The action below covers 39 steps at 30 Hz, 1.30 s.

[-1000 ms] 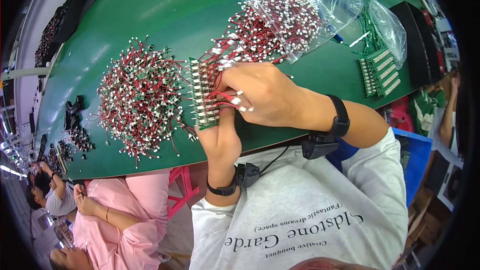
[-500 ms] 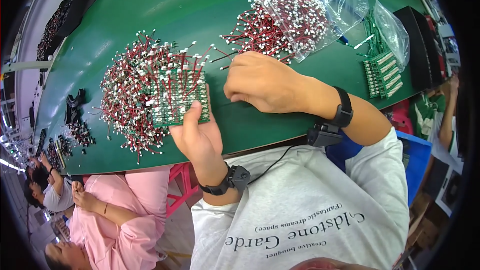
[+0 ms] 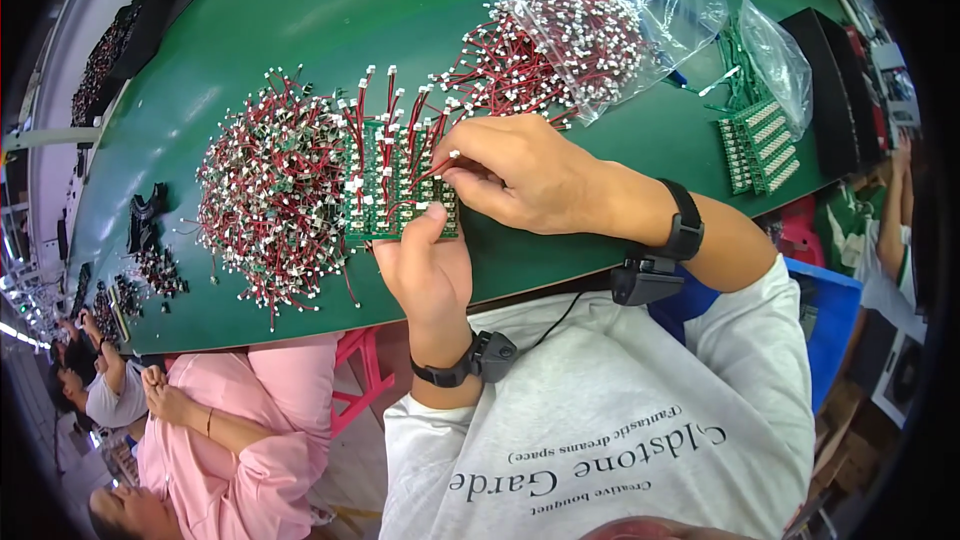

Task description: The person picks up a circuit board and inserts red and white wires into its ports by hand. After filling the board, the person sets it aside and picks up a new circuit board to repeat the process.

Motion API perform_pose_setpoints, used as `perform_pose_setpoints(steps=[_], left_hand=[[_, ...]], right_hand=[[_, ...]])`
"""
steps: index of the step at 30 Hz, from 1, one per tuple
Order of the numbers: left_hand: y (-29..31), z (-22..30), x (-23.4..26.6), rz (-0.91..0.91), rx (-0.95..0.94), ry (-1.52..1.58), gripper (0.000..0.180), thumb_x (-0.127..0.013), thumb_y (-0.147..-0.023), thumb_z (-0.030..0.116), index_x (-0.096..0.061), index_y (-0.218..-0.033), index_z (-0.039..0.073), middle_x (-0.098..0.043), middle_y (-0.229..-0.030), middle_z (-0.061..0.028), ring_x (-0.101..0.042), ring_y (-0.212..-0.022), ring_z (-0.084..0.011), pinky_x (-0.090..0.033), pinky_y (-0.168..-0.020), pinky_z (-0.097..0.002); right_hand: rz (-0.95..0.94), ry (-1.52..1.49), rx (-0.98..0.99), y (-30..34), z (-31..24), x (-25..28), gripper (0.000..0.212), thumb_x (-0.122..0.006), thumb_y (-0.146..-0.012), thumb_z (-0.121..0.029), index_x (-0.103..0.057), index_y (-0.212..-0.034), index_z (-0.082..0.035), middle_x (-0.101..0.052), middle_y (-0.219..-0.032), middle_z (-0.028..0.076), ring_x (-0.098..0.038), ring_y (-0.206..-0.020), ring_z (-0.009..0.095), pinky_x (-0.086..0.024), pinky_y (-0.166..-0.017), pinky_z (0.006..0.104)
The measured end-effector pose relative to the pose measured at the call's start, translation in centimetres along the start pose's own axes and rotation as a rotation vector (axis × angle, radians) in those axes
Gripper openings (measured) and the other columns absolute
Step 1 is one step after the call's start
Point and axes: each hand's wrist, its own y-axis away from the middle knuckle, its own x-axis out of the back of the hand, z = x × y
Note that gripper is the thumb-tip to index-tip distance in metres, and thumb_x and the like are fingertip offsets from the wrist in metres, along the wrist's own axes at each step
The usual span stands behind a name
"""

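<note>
My left hand grips a green circuit board panel by its near edge, thumb lying on top. Rows of small white connectors cover the panel, and several red-and-black wires rise from it. Over the panel's right part, the fingertips of my right hand are pinched on a short red wire lead with a white plug at its end. Whether the lead's lower end sits in a connector cannot be made out. Just left of the panel lies a large heap of small boards with red wires.
Beyond my right hand, a pile of red wire leads spills from a clear plastic bag. Stacked green panels and a black box stand at the right. Small black parts lie far left. A co-worker in pink sits at left.
My left hand and the panel have shifted right, toward my right hand. The right fingers are now over the panel with a wire lead showing between them.
</note>
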Motion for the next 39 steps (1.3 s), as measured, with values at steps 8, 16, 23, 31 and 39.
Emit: perform_pose_setpoints(steps=[8, 16, 23, 31, 39], left_hand=[[0.0, -0.6, 0.6, -0.073, -0.017, -0.013, 0.054, -0.047, -0.075, -0.006, -0.044, -0.13, -0.006, -0.055, -0.123, -0.0166, -0.054, -0.115, -0.0254, -0.04, -0.101, -0.0382], [0.1, -0.8, 0.3, -0.081, -0.027, -0.019, 0.052, -0.048, -0.077, -0.004, -0.045, -0.128, -0.007, -0.056, -0.122, -0.0162, -0.055, -0.114, -0.0248, -0.04, -0.101, -0.0379], [0.8, -1.6, 0.0, -0.037, -0.04, -0.12, 0.043, -0.047, -0.08, -0.005, -0.051, -0.123, -0.006, -0.058, -0.117, -0.0128, -0.056, -0.107, -0.0199, -0.042, -0.095, -0.0325], [0.7, -1.3, -0.1, -0.038, -0.064, -0.077, 0.045, -0.047, -0.082, -0.002, -0.049, -0.127, -0.006, -0.057, -0.121, -0.0145, -0.054, -0.112, -0.0226, -0.039, -0.099, -0.0356], [0.7, -1.4, 0.0, 0.0, -0.029, -0.035, 0.048, -0.047, -0.081, -0.003, -0.047, -0.129, -0.005, -0.056, -0.12, -0.0137, -0.054, -0.111, -0.0232, -0.039, -0.1, -0.0357]], right_hand=[[0.003, 0.057, 0.019, 0.5, 0.2, 0.0, 0.012, -0.065, -0.082, -0.003, -0.058, -0.09, 0.002, -0.062, -0.08, 0.014, -0.064, -0.069, 0.032, -0.051, -0.059, 0.0379], [-0.027, 0.11, -0.021, 0.8, 0.3, -0.3, 0.013, -0.065, -0.079, -0.003, -0.056, -0.087, 0.002, -0.06, -0.078, 0.015, -0.062, -0.068, 0.034, -0.051, -0.058, 0.0407], [-0.117, 0.294, -0.083, 0.9, -1.3, -0.3, 0.015, -0.063, -0.076, -0.003, -0.054, -0.087, 0.002, -0.058, -0.078, 0.015, -0.061, -0.067, 0.034, -0.052, -0.058, 0.042], [-0.14, 0.424, -0.035, 0.9, -1.1, 0.1, 0.022, -0.063, -0.073, -0.003, -0.051, -0.091, 0.0, -0.06, -0.077, 0.013, -0.063, -0.066, 0.032, -0.052, -0.058, 0.0406], [-0.053, 0.417, 0.014, 0.6, -0.8, -0.1, 0.019, -0.066, -0.075, -0.006, -0.053, -0.088, -0.001, -0.061, -0.076, 0.012, -0.064, -0.064, 0.03, -0.051, -0.054, 0.0393]])
